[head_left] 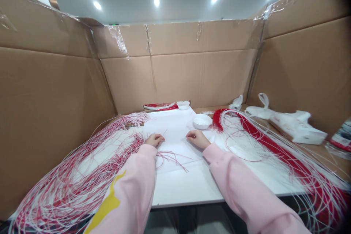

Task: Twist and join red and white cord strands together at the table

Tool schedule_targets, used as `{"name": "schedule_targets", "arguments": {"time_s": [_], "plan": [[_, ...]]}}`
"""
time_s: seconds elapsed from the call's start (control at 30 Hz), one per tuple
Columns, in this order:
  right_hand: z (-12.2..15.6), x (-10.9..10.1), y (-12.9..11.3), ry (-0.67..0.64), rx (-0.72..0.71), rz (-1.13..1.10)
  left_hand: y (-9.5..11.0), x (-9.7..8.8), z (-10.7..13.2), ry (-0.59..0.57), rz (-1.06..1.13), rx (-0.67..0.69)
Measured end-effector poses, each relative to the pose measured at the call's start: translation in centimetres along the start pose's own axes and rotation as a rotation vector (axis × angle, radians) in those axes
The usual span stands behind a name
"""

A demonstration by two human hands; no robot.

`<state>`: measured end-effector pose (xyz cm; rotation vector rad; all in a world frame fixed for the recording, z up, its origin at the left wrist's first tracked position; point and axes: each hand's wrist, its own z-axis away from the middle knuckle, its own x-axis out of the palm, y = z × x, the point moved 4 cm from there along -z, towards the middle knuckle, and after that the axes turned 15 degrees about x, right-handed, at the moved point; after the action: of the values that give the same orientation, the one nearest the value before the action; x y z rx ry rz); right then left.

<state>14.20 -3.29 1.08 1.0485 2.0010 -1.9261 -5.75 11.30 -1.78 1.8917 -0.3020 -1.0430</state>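
My left hand (155,139) rests on a white paper sheet (172,128), its fingers curled close to a few loose red and white strands (171,157). I cannot tell whether it pinches them. My right hand (197,139) lies palm down on the same sheet, holding nothing. A large tangle of thin red and white cords (82,175) spreads left of my left arm. A long red and white cord bundle (276,153) runs along the right, beyond my right hand. Close to that bundle's far end stands a white bowl (202,121).
A white table (186,190) ends in a front edge below my forearms. Another red and white bundle (160,106) and a small white dish (182,105) lie at the far end. White plastic bags (259,109) and a white box (297,131) sit right. Cardboard walls (178,76) surround the table.
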Motion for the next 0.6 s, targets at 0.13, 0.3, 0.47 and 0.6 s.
{"name": "schedule_targets", "arguments": {"time_s": [0.13, 0.3, 0.47, 0.6], "plan": [[0.03, 0.01, -0.06, 0.0, 0.003, -0.006, -0.01, 0.03, -0.03, -0.012, -0.006, 0.008], [0.21, -0.04, -0.29, -0.003, 0.012, -0.015, 0.01, 0.01, -0.05, -0.022, -0.008, 0.021], [0.25, -0.08, -0.31, -0.007, 0.02, -0.022, -0.11, 0.0, -0.06, -0.017, -0.011, 0.021], [0.22, -0.07, -0.28, -0.01, 0.009, -0.016, -0.2, 0.05, -0.13, -0.02, -0.011, 0.027]]}}
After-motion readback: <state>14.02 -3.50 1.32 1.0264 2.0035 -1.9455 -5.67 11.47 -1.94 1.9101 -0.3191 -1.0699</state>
